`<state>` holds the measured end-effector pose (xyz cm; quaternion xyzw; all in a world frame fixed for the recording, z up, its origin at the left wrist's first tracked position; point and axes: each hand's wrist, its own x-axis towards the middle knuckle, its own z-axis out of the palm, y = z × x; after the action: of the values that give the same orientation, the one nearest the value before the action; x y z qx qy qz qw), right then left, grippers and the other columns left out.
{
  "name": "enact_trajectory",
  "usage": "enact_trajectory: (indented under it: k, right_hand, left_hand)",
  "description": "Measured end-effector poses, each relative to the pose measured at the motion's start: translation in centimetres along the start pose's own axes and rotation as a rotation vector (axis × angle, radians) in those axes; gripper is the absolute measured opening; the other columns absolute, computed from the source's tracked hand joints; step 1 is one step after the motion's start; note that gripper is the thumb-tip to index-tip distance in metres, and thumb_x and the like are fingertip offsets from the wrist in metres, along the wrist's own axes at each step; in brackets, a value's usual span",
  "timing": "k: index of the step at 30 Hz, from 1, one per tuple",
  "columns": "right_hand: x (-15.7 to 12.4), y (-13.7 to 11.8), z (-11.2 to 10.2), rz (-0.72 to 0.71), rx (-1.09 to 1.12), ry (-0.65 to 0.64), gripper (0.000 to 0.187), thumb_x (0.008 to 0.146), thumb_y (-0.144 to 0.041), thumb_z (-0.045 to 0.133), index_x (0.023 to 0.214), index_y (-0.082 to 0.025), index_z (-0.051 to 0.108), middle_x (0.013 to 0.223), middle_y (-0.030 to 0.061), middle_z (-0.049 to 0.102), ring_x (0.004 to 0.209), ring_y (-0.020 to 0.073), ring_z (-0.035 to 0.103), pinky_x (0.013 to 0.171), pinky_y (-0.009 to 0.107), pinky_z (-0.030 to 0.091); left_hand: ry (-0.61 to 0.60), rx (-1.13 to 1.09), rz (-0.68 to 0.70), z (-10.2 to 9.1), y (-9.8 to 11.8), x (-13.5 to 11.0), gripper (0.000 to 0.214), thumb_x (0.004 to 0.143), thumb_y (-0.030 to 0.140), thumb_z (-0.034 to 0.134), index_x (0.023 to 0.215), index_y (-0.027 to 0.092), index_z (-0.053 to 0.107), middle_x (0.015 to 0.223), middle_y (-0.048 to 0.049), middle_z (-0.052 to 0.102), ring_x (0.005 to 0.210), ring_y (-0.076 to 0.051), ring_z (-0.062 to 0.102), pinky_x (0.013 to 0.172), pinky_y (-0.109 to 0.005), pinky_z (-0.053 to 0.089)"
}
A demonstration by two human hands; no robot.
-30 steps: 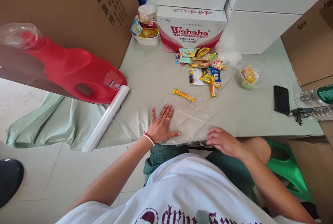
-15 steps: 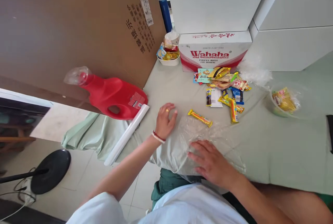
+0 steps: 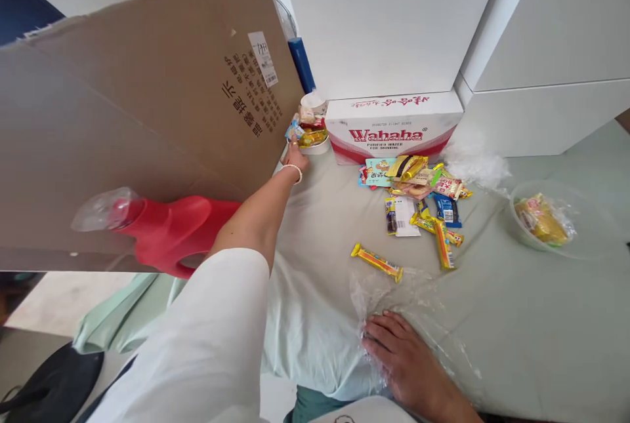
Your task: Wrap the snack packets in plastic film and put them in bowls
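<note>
My left hand (image 3: 296,158) reaches out to a small white bowl (image 3: 321,147) of wrapped snacks (image 3: 313,137). One finger with a ring lies over the bowl's left rim, and the hand looks closed on that edge; its other fingers are partly hidden. Flat on a clear plastic bag (image 3: 418,288) near the table's front edge lies my right hand (image 3: 401,351), fingers stretched out. Just beyond the bag is a yellow snack bar (image 3: 377,261). A pile of wrapped snacks (image 3: 413,174) lies farther back, with several more yellow bars and a blue packet (image 3: 447,210) beside it.
A Wahaha carton (image 3: 394,128) stands behind the snacks. To the left are a tall cardboard sheet (image 3: 162,108) and a red jug (image 3: 172,229). On the right sits a clear plastic bowl (image 3: 522,229) with packets, near crumpled plastic (image 3: 475,164).
My left hand has moved forward from the table's middle to the white bowl. My right hand remains on the plastic bag. The view has shifted, and the left sleeve now covers more of the jug.
</note>
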<state>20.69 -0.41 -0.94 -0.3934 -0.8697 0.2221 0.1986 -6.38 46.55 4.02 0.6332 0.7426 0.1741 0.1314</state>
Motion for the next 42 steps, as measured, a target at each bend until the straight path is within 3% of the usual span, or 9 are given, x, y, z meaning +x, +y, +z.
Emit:
enact_trajectory:
  k: [7, 12, 18, 21, 25, 30, 36, 39, 42]
  right_hand:
    - [-0.5, 0.4, 0.5, 0.013, 0.051, -0.048, 0.048, 0.092, -0.009, 0.059, 0.136, -0.027, 0.063, 0.147, 0.0026, 0.064, 0.138, 0.0205, 0.052, 0.127, 0.045, 0.031]
    - [-0.5, 0.5, 0.9, 0.044, 0.086, -0.047, 0.045, 0.095, -0.013, 0.058, 0.137, -0.027, 0.066, 0.147, 0.0047, 0.063, 0.14, 0.0217, 0.051, 0.127, 0.047, 0.029]
    - [-0.3, 0.5, 0.5, 0.026, 0.07, -0.021, 0.038, 0.1, -0.023, 0.059, 0.136, -0.027, 0.069, 0.146, 0.0064, 0.064, 0.139, 0.0222, 0.051, 0.125, 0.046, 0.032]
    - [-0.2, 0.3, 0.2, 0.01, 0.031, -0.007, 0.035, 0.102, -0.023, 0.056, 0.134, -0.024, 0.071, 0.146, 0.0072, 0.065, 0.138, 0.0228, 0.052, 0.123, 0.047, 0.035]
    - [-0.1, 0.2, 1.2, 0.018, -0.022, 0.023, 0.035, 0.102, -0.02, 0.055, 0.133, -0.022, 0.071, 0.14, 0.0095, 0.069, 0.138, 0.0236, 0.053, 0.125, 0.047, 0.034]
    - [-0.5, -0.6, 2.1, 0.044, -0.101, -0.016, 0.036, 0.099, -0.017, 0.058, 0.131, -0.015, 0.073, 0.14, 0.0155, 0.068, 0.143, 0.0286, 0.052, 0.127, 0.05, 0.031]
    - [-2.4, -0.5, -1.9, 0.159, 0.149, 0.065, 0.031, 0.1, -0.023, 0.058, 0.125, -0.02, 0.075, 0.138, 0.0124, 0.069, 0.136, 0.026, 0.058, 0.118, 0.047, 0.045]
    - [-2.0, 2.8, -6.1, 0.43, 0.398, 0.222, 0.034, 0.104, -0.037, 0.047, 0.107, -0.021, 0.077, 0.108, 0.0082, 0.078, 0.098, 0.0214, 0.073, 0.09, 0.037, 0.059]
    - [0.3, 7.2, -10.4, 0.81, 0.141, 0.434, 0.04, 0.103, -0.045, 0.045, 0.116, -0.019, 0.073, 0.109, 0.0106, 0.076, 0.097, 0.0244, 0.07, 0.084, 0.036, 0.056]
  left_hand:
    - [0.041, 0.068, 0.119, 0.6, -1.4, -7.1, 0.068, 0.082, 0.017, 0.059, 0.149, 0.011, 0.047, 0.152, -0.0235, 0.05, 0.14, -0.039, 0.052, 0.116, -0.053, 0.041]
    - [0.064, 0.08, 0.193, -0.1, -2.9, -16.7, 0.064, 0.08, 0.014, 0.054, 0.143, 0.002, 0.048, 0.14, -0.0275, 0.053, 0.133, -0.041, 0.055, 0.111, -0.056, 0.046]
    - [0.139, -0.116, 0.324, -1.6, -6.1, -30.6, 0.057, 0.086, 0.021, 0.056, 0.142, 0.011, 0.049, 0.127, -0.0188, 0.057, 0.109, -0.029, 0.065, 0.094, -0.049, 0.059]
    - [0.277, -0.242, 0.372, -2.2, -4.5, -39.5, 0.045, 0.095, 0.023, 0.054, 0.14, 0.018, 0.053, 0.129, -0.0159, 0.058, 0.116, -0.026, 0.063, 0.093, -0.045, 0.06]
    - [-0.06, -0.415, 0.611, -0.8, 1.3, -48.1, 0.029, 0.103, 0.023, 0.047, 0.125, 0.027, 0.067, 0.129, -0.0095, 0.069, 0.122, -0.02, 0.066, 0.105, -0.04, 0.055]
    - [-0.198, -0.138, 0.52, 3.0, 4.8, -47.2, 0.037, 0.106, 0.03, 0.039, 0.133, 0.022, 0.064, 0.14, -0.0118, 0.069, 0.14, -0.028, 0.057, 0.123, -0.063, 0.033]
    - [-0.247, 0.065, 0.494, 3.6, -0.4, -44.7, 0.053, 0.105, 0.04, 0.042, 0.153, 0.02, 0.048, 0.161, -0.0177, 0.049, 0.151, -0.03, 0.046, 0.126, -0.07, 0.017]
    - [-0.312, 0.144, 0.613, 3.1, -1.9, -45.4, 0.076, 0.097, 0.055, 0.056, 0.162, 0.02, 0.036, 0.169, -0.0198, 0.034, 0.156, -0.035, 0.036, 0.126, -0.073, 0.005]
    - [-0.362, 0.188, 0.658, 2.9, -2.0, -45.7, 0.098, 0.087, 0.064, 0.065, 0.166, 0.02, 0.027, 0.171, -0.0211, 0.026, 0.158, -0.039, 0.029, 0.124, -0.075, -0.004]
